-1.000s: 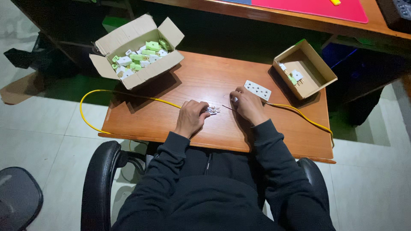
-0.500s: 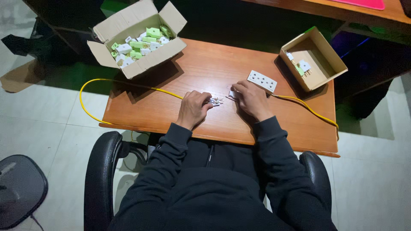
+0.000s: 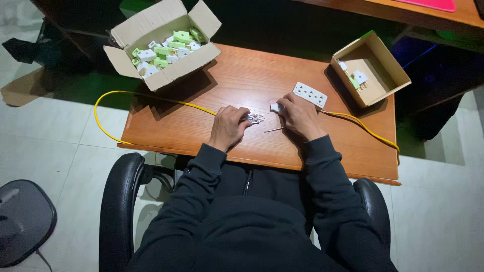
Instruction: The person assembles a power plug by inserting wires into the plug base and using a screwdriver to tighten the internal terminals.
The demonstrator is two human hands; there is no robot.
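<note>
My left hand [image 3: 228,127] rests on the wooden table [image 3: 242,80] and grips the end of a yellow cable [image 3: 151,98] fitted with a small metal-pinned plug part [image 3: 255,118]. My right hand [image 3: 298,116] holds a small white plug piece [image 3: 275,107] just to the right of it. A thin metal tool [image 3: 274,130], perhaps a screwdriver, lies on the table between my hands. A white multi-socket strip [image 3: 310,94] lies just beyond my right hand, with the yellow cable [image 3: 360,124] running from it to the right.
An open cardboard box [image 3: 164,43] of white and green plugs stands at the table's far left. A smaller open box [image 3: 370,68] with a few plugs sits at the far right. I sit in a black chair [image 3: 118,201]; another chair seat [image 3: 22,221] is at lower left.
My hands have drawn slightly apart: the right hand now holds the white piece away from the pinned part in my left hand. The thin metal tool now shows between them.
</note>
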